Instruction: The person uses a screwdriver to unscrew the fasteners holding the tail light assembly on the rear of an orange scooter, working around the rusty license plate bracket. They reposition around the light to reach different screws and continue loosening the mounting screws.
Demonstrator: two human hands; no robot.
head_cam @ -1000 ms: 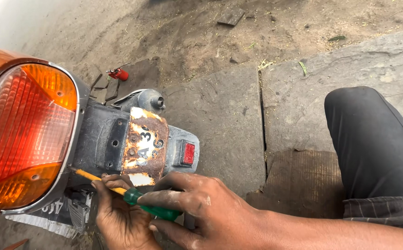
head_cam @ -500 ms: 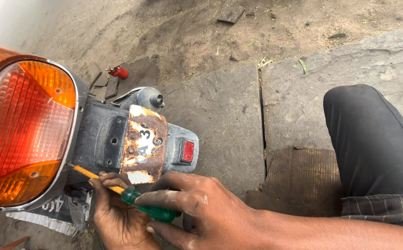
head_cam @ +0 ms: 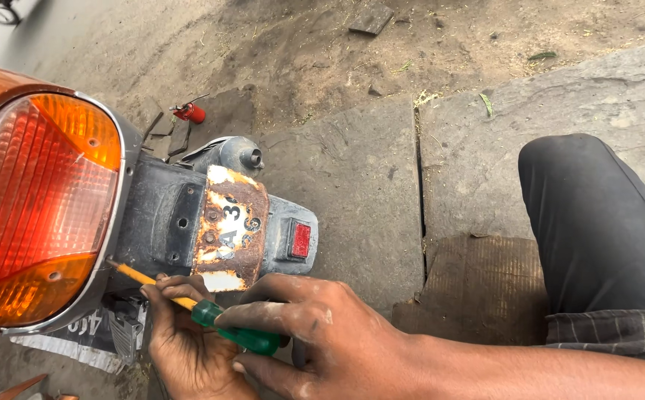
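Observation:
A screwdriver with a green handle (head_cam: pixel 244 337) and a yellow shaft points up and left. Its tip meets the lower edge of a scooter's big orange-red tail light (head_cam: pixel 37 215). My right hand (head_cam: pixel 315 333) grips the handle from above. Just below it, my left hand (head_cam: pixel 185 348) curls its fingers round the shaft, beneath a rusty number plate (head_cam: pixel 230 226) on the dark rear mudguard. A small red reflector (head_cam: pixel 301 239) sits to the right of the plate.
My knee in dark trousers (head_cam: pixel 596 222) rests at the right, above a piece of brown cardboard (head_cam: pixel 478 289). Cracked stone slabs and dirt lie beyond. A small red object (head_cam: pixel 189 112) lies on the ground behind the scooter, near a grey metal pipe end (head_cam: pixel 233 154).
Both hands keep their hold on the screwdriver at the same spot. Only the view has drifted slightly.

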